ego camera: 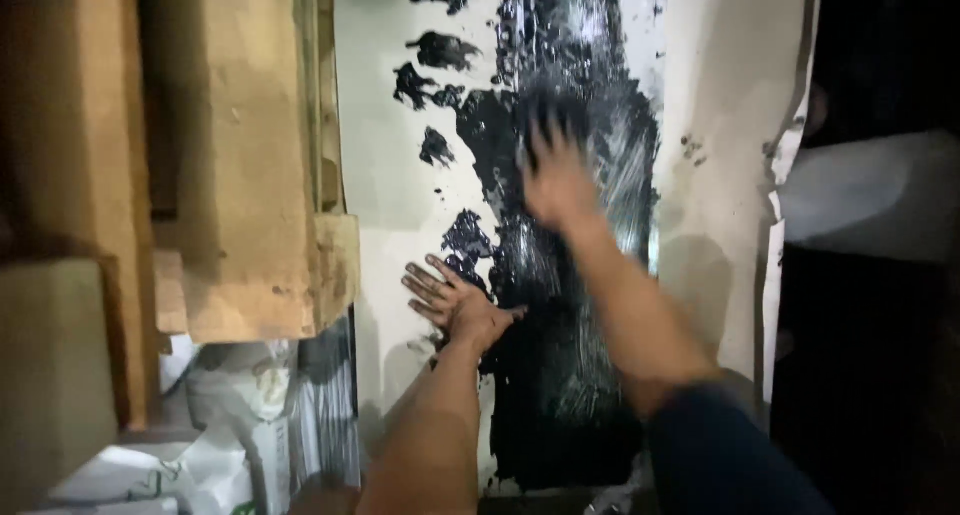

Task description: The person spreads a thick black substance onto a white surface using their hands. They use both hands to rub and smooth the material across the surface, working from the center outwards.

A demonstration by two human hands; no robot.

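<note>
My right hand (556,180) is flat against the wet black coating (560,305), fingers (548,135) spread and blurred, their tips dark with the same black stuff, holding nothing. My left hand (455,300) lies lower down and to the left, palm pressed on the white sheet (385,155) right at the edge of the black patch, fingers (425,285) spread apart and pointing left, thumb reaching toward the black; it too grips nothing. Both of my forearms come up from the bottom of the view, the left one bare, the right one ending in a dark blue sleeve (720,455). The coating runs as a broad glossy band down the middle of the sheet, from the top edge to near the bottom, with loose black blotches (440,50) scattered on the white to its left. To the right of the band the sheet stays white, with a few small specks, and ends in a torn, ragged edge (775,175) against darkness. On the left, just beside the sheet, stands rough pale wooden planking (240,155), and below it lie crumpled white bags (215,445) and some clear plastic wrap (325,405).
</note>
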